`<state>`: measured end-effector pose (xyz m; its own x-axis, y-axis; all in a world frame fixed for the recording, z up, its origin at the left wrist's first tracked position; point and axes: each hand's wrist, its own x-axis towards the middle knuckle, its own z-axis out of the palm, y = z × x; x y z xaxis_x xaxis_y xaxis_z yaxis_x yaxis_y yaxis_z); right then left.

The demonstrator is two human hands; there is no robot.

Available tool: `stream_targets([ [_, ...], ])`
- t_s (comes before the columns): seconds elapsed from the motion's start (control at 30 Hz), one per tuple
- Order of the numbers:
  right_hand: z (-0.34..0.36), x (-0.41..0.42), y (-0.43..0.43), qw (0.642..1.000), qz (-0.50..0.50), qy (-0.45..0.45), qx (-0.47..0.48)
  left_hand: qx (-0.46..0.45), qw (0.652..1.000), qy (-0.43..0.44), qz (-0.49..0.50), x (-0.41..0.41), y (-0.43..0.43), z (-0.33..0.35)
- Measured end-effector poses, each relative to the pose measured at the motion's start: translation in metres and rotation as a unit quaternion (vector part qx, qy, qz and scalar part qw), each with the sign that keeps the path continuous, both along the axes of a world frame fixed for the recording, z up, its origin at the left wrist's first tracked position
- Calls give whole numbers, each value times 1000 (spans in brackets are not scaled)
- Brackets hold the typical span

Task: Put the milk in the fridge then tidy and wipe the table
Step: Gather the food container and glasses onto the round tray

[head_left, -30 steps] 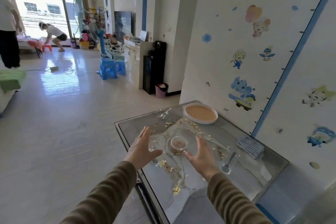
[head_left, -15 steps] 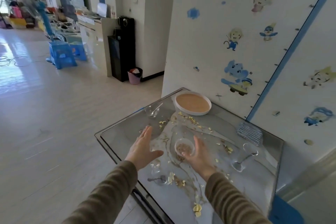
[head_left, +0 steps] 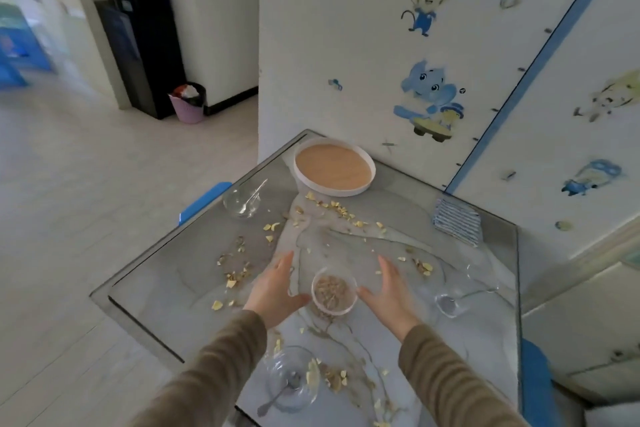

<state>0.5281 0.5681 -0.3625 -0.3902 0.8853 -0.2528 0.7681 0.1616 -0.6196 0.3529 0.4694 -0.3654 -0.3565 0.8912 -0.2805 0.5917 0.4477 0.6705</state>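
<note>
1. Bowl (head_left: 292,381) of clear glass sits lowest in frame on the crumb-strewn tabletop (head_left: 166,281).
2. Mid-frame, the cereal cup (head_left: 334,291) stands upright between left hand (head_left: 277,291) and right hand (head_left: 389,295). Both are released, fingers straight, about equally near, neither gripping.
3. Farther, at right of frame, lies the striped cloth (head_left: 457,220). No milk shows.

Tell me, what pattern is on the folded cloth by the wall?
The folded cloth has blue and white stripes, seen in the head view.
</note>
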Motion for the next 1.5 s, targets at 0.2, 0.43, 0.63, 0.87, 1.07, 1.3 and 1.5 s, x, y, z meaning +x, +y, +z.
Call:
stream_targets([
  [0.2, -35, -16, 13, 997, -10, -27, -65, -58, 996, 8, -63, -20, 30, -35],
  [0.43, -71, -33, 11, 990, -79, -16, -118, -112, 981, -1, -157, -36, 64, -72],
  [0.63, -94, -44, -2, 971, -167, 51, -162, -115, 967, -43, -223, -38, 84, -100],
  [0.87, -102, -58, -7, 937, -274, 132, -174, -86, 960, -88, -253, -41, 94, -114],
  [1.07, -100, -72, 4, 930, -292, 167, -148, -61, 960, -100, -254, -59, 110, -107],
  [1.3, -86, -94, 53, 943, -246, 189, -116, -26, 970, -84, -226, -90, 148, -91],
  [1.5, -61, -124, 112, 962, -182, 191, -73, 14, 981, -82, -174, -126, 194, -68],
])
